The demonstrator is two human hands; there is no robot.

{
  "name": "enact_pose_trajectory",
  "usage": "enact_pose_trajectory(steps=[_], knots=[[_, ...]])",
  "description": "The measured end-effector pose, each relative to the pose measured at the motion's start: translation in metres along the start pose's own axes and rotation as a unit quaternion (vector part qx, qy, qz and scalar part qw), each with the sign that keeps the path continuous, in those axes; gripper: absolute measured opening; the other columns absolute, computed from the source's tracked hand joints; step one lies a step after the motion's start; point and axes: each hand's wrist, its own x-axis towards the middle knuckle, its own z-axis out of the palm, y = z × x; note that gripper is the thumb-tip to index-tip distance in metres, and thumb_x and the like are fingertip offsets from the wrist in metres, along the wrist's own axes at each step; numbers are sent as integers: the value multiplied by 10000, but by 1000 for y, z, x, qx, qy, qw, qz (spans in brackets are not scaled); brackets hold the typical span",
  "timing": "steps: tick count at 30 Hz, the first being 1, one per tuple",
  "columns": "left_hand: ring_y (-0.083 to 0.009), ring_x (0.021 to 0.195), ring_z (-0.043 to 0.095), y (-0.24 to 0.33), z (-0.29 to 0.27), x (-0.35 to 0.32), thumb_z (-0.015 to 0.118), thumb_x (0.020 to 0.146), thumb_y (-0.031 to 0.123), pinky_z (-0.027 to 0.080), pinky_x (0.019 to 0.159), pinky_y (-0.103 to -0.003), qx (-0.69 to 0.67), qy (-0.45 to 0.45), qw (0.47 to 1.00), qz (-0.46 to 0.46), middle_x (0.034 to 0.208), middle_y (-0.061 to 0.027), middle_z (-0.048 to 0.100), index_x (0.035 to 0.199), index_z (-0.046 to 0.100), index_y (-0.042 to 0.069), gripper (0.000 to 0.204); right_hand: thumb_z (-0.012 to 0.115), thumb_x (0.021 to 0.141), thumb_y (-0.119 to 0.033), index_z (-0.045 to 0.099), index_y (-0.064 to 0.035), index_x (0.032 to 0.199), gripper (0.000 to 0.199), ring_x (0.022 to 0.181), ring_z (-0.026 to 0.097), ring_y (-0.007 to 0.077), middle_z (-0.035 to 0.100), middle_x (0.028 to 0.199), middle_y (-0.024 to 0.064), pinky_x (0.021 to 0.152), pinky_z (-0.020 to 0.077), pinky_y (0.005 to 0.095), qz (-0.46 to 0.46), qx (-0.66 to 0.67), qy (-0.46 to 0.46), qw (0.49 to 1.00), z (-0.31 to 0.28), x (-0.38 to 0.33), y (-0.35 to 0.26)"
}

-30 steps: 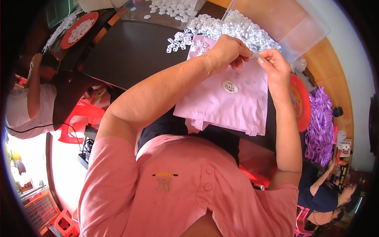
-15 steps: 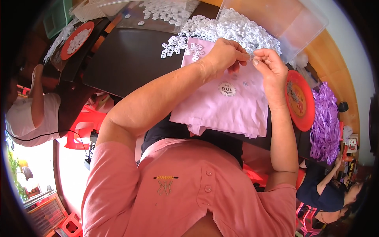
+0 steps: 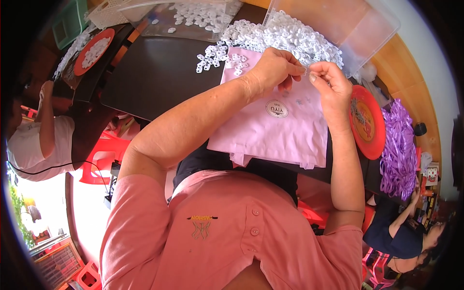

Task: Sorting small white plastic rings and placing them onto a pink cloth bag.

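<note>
A stack of flat pink bags [image 3: 285, 130] lies on the dark table [image 3: 159, 72] in front of me. My left hand [image 3: 273, 67] and my right hand [image 3: 331, 82] meet above its far edge, fingertips pinched together on a small white plastic piece [image 3: 306, 71]. A heap of small white plastic pieces [image 3: 280, 36] spreads just beyond the bags, under my hands.
A clear plastic bin [image 3: 348, 29] stands at the back right, another clear tray of white pieces [image 3: 193, 17] at the back. A red plate [image 3: 367, 121] and purple ribbons [image 3: 398, 145] lie at right. Another red plate [image 3: 94, 50] sits far left. Seated people are at left [image 3: 34, 140] and lower right [image 3: 406, 232].
My hands stay pinched together over the bags, shifting very slightly; the view has tilted a little.
</note>
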Motion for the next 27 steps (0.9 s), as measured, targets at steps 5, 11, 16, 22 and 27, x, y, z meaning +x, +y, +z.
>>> enact_pose_trajectory(steps=[5, 11, 16, 22, 27], knots=[[-113, 460, 530, 1, 1, -1, 685, 811, 87, 385, 397, -257, -2, -1, 1000, -3, 687, -72, 624, 815, 643, -20, 115, 631, 807, 38, 624, 2, 943, 141, 778, 621, 110, 666, 855, 43, 732, 500, 257, -1, -8, -2, 1000, 2, -1, -3], [-116, 463, 533, -1, 0, 0, 684, 813, 85, 384, 395, -257, -1, 0, 1000, -6, 693, -76, 626, 822, 640, -25, 119, 633, 804, 36, 623, 2, 934, 135, 768, 620, 109, 664, 841, 40, 726, 500, 256, -2, 1, 6, 1000, 1, 0, -1], [-118, 462, 533, -1, 1, -1, 683, 814, 83, 386, 396, -259, -3, 0, 1000, -8, 699, -80, 626, 829, 639, -28, 120, 639, 796, 39, 622, 3, 920, 130, 765, 622, 108, 666, 832, 40, 717, 499, 256, -13, -13, -4, 1000, 2, -1, -2], [-120, 472, 538, 1, 6, -6, 678, 819, 82, 385, 398, -261, 10, 2, 1000, -6, 694, -81, 620, 836, 632, -32, 124, 624, 794, 65, 616, 6, 909, 129, 754, 617, 102, 661, 820, 34, 710, 497, 249, -28, -23, -1, 999, 3, -3, 0], [-111, 476, 509, 0, 13, -12, 663, 833, 72, 374, 406, -261, 32, 30, 999, 20, 666, -66, 590, 809, 612, -32, 119, 608, 806, 74, 610, 7, 909, 123, 760, 610, 89, 652, 811, 28, 707, 494, 245, -26, 11, 0, 1000, 7, -3, -6]])
